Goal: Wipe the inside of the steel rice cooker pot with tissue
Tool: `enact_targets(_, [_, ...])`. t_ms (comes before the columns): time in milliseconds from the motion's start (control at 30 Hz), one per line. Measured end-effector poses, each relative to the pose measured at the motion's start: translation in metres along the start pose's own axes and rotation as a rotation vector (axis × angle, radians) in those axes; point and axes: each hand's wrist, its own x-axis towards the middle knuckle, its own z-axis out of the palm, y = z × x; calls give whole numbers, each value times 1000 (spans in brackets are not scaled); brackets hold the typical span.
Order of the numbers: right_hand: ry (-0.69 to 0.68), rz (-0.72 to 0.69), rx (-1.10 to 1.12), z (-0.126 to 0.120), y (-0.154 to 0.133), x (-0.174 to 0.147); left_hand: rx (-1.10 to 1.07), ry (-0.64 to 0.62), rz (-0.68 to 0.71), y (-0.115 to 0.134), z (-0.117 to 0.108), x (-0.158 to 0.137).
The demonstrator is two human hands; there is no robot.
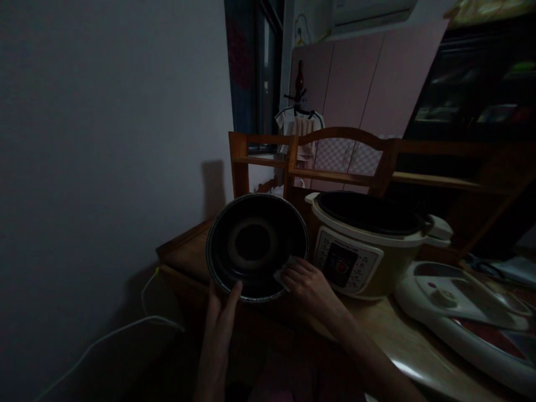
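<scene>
Both hands' fingers (214, 304) (299, 269) closed: left, pot (253, 241); right, wad (280, 276).

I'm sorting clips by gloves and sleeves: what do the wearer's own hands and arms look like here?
The left hand and right hand are ungloved. The left forearm and right forearm look slim, with no sleeves, watch or bracelet visible; dim light may hide small details like rings.
</scene>
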Motion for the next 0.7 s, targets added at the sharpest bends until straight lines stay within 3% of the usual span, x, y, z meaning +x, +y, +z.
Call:
enact_targets(133, [-26,-35,-32,-4,1,0,-2,24,-52,-5,18,-4])
enact_targets(267, [-28,-82,-57,-9,-2,3,-91,121,17,-17,29,-5])
enact_targets(400, [-8,-99,7,-1,-18,11,-112,153,149,-24,18,2])
enact_targets(533, [4,-30,76,14,-40,19,-65,141,296,-19,4,6])
enact_targets(700, [14,80,204,17,-58,19,-21,97,343,-13,3,1])
